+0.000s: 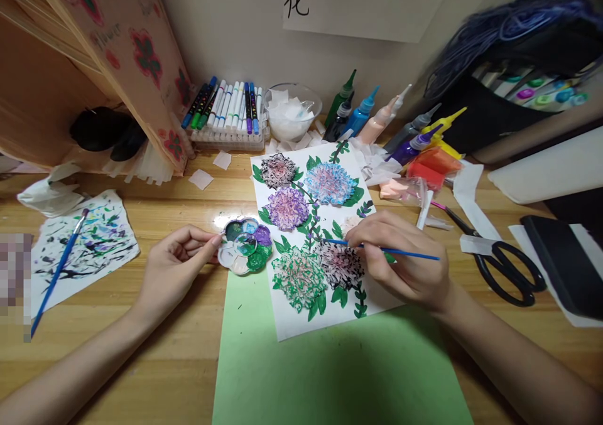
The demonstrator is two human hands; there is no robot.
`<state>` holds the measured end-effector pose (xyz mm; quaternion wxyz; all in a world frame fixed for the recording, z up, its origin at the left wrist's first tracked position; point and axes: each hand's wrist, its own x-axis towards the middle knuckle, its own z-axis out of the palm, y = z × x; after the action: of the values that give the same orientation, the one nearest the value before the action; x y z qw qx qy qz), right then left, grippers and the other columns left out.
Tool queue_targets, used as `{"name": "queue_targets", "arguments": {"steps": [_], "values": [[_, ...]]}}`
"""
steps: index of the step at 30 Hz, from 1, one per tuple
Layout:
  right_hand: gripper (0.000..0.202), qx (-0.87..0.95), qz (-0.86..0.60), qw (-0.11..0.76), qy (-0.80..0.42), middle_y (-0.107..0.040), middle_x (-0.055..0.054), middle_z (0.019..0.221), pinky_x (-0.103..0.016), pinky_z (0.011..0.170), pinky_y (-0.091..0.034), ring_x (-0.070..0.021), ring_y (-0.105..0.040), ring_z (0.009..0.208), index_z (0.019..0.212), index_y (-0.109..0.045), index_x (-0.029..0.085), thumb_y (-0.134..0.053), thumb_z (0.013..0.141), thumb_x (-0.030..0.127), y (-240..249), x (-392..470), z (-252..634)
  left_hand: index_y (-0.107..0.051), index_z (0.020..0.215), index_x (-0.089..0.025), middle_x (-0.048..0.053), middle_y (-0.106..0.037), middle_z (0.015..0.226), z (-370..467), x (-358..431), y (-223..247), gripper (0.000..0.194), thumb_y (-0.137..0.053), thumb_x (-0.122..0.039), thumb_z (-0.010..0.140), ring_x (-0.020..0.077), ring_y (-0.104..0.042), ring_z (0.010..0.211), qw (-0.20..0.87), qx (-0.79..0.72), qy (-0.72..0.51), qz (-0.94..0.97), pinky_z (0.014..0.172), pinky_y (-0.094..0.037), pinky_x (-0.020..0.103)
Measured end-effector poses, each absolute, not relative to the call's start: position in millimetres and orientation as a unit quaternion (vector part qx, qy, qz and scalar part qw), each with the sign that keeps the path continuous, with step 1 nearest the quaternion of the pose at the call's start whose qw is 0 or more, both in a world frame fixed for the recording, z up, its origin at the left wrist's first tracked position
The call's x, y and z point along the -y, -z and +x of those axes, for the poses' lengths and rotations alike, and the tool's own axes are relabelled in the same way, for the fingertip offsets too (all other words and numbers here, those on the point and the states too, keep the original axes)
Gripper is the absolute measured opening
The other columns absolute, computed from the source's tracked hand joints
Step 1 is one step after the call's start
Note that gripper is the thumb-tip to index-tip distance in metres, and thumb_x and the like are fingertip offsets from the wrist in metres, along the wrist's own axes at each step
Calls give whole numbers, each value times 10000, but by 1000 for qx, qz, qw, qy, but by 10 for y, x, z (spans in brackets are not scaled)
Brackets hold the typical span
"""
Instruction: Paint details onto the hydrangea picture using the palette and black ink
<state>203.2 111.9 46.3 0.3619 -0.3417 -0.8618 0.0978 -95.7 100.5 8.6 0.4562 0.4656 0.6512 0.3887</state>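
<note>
The flower sheet lay on a pale green sheet and the wooden table, set a little askew; its raised flowers had black, blue, purple and green tips, with green leaves between them; the left hand was just left of the flower sheet, thumb and fingers pinched on the near rim of a flower-shaped palette, whose wells held green, purple, blue and white paint; whether the palette rested on anything could not be told; the right hand was over the right part of the flower sheet, fingers closed around a thin blue paintbrush, its tip at the upper edge of the lower black-tipped flower; whether the bristles touched could not be told; well left of the flower sheet, a second brush lay across a paint-streaked paper; behind the flower sheet stood markers, a glass bowl and a blue bottle; to its right lay black-handled scissors.
</note>
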Motion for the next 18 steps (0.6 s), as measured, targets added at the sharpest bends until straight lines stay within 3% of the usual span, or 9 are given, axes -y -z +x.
{"name": "queue_targets", "arguments": {"steps": [18], "values": [[174, 855, -365, 357, -94, -617, -29, 674, -296, 596, -484, -161, -584, 666, 826, -581, 197, -451, 806, 83, -462, -1096, 2019, -622, 710, -186, 10, -679, 667, -959, -999, -90, 271, -735, -427, 657, 138, -637, 605, 450, -655, -387, 467, 617, -536, 229]]}}
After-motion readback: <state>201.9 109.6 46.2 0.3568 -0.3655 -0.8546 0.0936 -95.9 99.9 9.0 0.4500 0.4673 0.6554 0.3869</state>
